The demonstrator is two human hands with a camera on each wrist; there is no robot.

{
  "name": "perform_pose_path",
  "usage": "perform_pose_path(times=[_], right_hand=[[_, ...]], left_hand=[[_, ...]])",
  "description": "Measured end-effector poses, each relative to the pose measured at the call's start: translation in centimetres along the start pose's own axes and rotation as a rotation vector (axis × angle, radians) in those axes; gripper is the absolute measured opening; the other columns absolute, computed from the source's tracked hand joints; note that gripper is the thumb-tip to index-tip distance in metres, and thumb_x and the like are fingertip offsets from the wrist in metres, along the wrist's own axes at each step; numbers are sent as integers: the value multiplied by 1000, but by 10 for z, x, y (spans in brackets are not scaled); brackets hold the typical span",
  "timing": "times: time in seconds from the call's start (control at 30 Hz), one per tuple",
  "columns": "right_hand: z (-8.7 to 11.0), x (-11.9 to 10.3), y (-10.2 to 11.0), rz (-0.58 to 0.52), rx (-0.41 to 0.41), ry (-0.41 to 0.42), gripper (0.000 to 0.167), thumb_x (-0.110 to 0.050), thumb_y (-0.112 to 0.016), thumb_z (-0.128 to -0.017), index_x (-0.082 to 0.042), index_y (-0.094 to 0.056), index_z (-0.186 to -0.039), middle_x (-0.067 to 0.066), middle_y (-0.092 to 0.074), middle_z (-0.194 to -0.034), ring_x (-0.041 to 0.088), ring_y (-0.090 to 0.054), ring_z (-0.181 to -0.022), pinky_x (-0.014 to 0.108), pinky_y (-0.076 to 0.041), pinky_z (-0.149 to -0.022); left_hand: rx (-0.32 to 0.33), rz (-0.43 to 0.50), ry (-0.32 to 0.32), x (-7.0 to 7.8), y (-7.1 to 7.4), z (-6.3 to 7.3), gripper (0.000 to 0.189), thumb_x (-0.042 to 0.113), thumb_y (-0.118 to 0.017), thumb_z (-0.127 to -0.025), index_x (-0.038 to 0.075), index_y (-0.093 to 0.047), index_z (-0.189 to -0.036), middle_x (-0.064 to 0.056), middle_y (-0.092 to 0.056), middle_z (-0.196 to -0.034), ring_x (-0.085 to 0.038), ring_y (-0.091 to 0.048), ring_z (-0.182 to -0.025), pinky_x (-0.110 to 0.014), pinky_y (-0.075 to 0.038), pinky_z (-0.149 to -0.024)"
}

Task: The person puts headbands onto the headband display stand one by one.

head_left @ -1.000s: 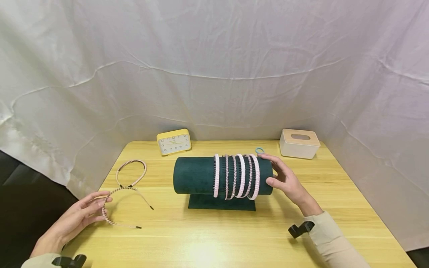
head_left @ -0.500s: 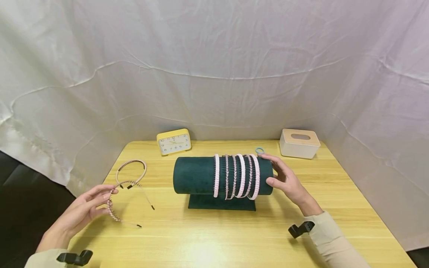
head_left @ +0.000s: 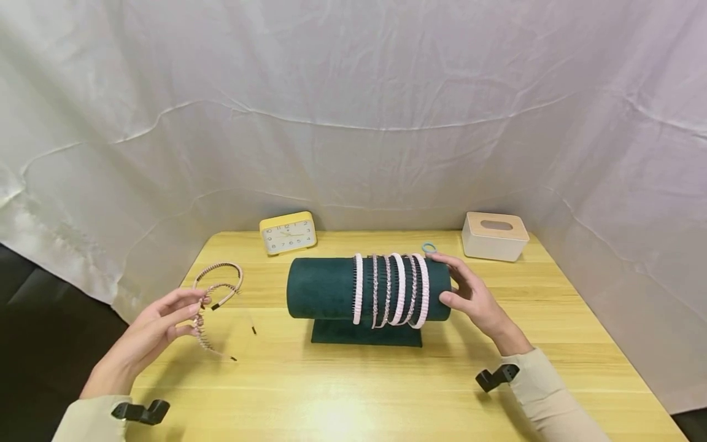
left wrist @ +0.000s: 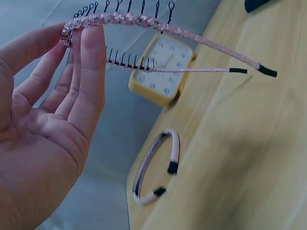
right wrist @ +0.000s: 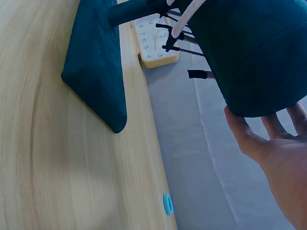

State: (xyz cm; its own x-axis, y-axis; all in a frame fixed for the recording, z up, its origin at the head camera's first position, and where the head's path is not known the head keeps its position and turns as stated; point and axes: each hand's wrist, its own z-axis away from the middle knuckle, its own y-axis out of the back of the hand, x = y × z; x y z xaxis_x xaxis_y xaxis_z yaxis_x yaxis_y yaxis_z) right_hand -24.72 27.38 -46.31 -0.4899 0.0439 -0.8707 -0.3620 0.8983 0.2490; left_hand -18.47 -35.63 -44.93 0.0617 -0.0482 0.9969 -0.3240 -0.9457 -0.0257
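Observation:
My left hand [head_left: 145,336] pinches a thin pink headband [left wrist: 129,19] between thumb and fingertips. The band has a twisted, glittery top and black comb teeth, and its two dark-tipped ends point right in the left wrist view. My right hand [head_left: 474,301] holds the right end of a dark green roll-shaped headband stand [head_left: 320,288], thumb in front and fingers behind. Around the roll's right half sit several pale pink headbands [head_left: 358,288], some plain and wide, others thin and twisted. Beyond my left hand another pink headband [left wrist: 175,146] lies on the table.
A yellow alarm clock [head_left: 288,236] stands at the back left of the wooden table [head_left: 276,387]. At the back right is a white tissue box [head_left: 494,245] with a wooden lid. A small blue ring [head_left: 428,247] lies behind the roll. Pale curtains hang behind.
My left hand has moved right and away from me, carrying the pinched headband, which now overlaps the lying one in the head view. My right hand has stayed at the stand's end.

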Motion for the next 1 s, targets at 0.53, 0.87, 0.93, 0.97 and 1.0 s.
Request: perform_pose_path(times=[0.53, 0.87, 0.93, 0.97, 1.0], right_hand=[[0, 0, 1, 1, -4, 1, 67, 6, -59, -102, -4, -38, -166, 1, -39, -171, 18, -50, -145, 29, -54, -107], [1, 0, 1, -7, -2, 5, 67, 6, -59, -103, -4, -38, -165, 4, -38, -173, 17, -48, -147, 28, -53, -108], [1, 0, 1, -5, -2, 6, 67, 6, -59, -103, -4, -38, -165, 2, -38, -172, 17, -48, -147, 28, -53, -109], [1, 0, 1, -4, -2, 6, 67, 6, -59, -103, -4, -38, -165, 1, -38, -172, 17, -48, -147, 28, -53, -109], [1, 0, 1, -4, -2, 5, 67, 6, -59, -103, -4, -38, -166, 1, -38, -172, 17, -48, -147, 28, -53, -109]], left_hand=[[21, -136, -61, 26, -61, -45, 36, 4, -57, -113, 5, -58, -149, 5, -72, -131, -10, -72, -98, -32, -65, -80], [38, -148, -63, 38, -96, -61, 45, 6, -63, -111, 6, -54, -155, 5, -75, -129, -14, -76, -94, -35, -66, -80], [38, -148, -59, 41, -102, -63, 46, 7, -64, -111, 6, -54, -155, 4, -75, -128, -15, -76, -94, -36, -66, -81], [38, -147, -56, 42, -104, -64, 46, 8, -64, -111, 6, -54, -155, 4, -74, -129, -15, -76, -94, -36, -66, -82], [39, -147, -53, 43, -107, -65, 46, 9, -64, -111, 7, -54, -156, 3, -74, -129, -15, -76, -95, -36, -66, -82]])
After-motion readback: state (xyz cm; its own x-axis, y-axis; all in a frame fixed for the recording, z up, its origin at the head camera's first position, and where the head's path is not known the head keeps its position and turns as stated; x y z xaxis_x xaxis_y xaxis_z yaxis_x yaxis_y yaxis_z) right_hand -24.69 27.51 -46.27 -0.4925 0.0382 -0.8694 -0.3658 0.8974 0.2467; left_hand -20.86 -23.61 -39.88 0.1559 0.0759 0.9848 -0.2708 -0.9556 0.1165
